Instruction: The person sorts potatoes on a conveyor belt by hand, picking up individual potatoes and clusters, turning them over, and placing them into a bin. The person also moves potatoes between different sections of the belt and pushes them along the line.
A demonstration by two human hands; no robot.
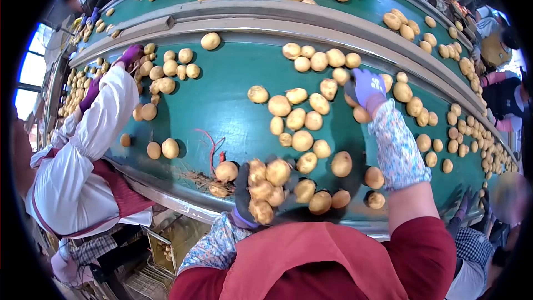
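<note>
At a green conveyor belt (233, 105), a worker's dark-gloved left hand (243, 197) clutches a cluster of potatoes (265, 189) at the near edge. The purple-gloved right hand (366, 89) curls over a loose potato (361, 114) mid-belt, its grip unclear. The glove's white print is too blurred to read.

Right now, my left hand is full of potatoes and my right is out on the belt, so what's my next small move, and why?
Probably close the right hand on the potato at its palm and draw it back. The left hand already cups a heaped pile of potatoes at the belt edge, so it looks too full to take more.
</note>
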